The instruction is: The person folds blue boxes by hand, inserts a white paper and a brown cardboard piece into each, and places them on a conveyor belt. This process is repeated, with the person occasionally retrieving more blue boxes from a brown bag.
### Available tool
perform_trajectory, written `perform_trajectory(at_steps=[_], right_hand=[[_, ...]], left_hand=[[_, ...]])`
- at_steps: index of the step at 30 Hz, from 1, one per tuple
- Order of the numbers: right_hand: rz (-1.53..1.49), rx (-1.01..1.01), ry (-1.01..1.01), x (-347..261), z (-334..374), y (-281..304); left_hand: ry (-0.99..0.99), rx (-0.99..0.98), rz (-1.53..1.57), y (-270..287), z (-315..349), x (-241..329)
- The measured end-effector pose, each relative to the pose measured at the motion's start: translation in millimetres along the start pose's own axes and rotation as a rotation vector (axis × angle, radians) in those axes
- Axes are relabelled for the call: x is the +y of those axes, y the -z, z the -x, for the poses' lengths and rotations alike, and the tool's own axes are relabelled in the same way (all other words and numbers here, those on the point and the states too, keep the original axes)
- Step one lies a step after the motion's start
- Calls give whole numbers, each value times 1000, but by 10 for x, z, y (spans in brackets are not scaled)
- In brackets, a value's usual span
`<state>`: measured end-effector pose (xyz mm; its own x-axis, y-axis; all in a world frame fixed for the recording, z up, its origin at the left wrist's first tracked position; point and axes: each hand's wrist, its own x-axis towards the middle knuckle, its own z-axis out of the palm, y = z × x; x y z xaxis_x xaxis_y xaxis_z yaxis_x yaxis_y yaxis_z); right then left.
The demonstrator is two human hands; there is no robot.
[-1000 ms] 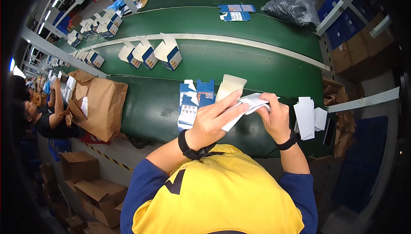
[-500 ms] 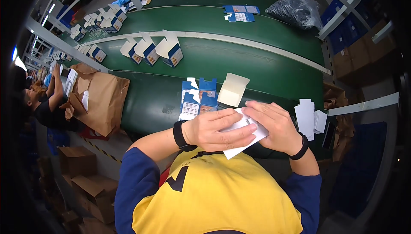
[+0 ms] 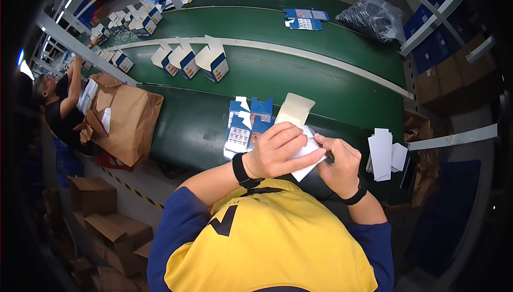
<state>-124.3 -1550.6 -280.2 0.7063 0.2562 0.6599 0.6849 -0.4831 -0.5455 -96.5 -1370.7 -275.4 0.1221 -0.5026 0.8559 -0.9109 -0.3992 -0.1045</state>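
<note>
A folded piece of white card (image 3: 302, 174) is held between my two hands, over the near edge of the green conveyor. My left hand (image 3: 279, 151) lies across its top with the fingers closed on it. On the card's other side my right hand (image 3: 340, 165) grips the edge between thumb and curled fingers. Just beyond stands an open carton (image 3: 295, 108) with its cream lid flap raised; my left hand partly hides it. Flattened blue-and-white printed cartons (image 3: 239, 134) lie to the left of my hands. To the right is a stack of white card blanks (image 3: 380, 156).
Three open cartons (image 3: 211, 62) stand in a row farther back on the green belt (image 3: 299, 73). A large brown paper sack (image 3: 133, 123) is at left, with a co-worker (image 3: 59, 102) behind it. A black plastic bag (image 3: 371, 18) sits far right. Cardboard boxes (image 3: 115, 233) are on the floor.
Both hands have shifted slightly away from my body with the white card. My right hand has turned from lying flat over the card to gripping its edge. The co-worker now reaches toward the belt.
</note>
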Motion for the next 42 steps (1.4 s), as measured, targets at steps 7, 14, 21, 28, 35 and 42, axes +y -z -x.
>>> perform_trajectory(at_steps=[7, 14, 21, 28, 35, 42], right_hand=[[87, -131, -49, 235, 23, -57], [142, -119, -322, 687, 165, -126], [-83, 20, -428, 851, 158, -631], [157, 136, -173, 1345, 449, -841], [323, 66, -333, 1399, 569, -659], [576, -211, -277, 1482, 705, -648]], left_hand=[[-9, -166, 172, -121, 172, -288], [935, -625, 575, -603, 1144, -1057], [924, -850, 859, -1251, 1592, -1129], [1115, -579, 900, -1351, 1576, -782], [1028, -687, 669, -1419, 1250, -662], [888, -699, 628, -1546, 1221, -629]])
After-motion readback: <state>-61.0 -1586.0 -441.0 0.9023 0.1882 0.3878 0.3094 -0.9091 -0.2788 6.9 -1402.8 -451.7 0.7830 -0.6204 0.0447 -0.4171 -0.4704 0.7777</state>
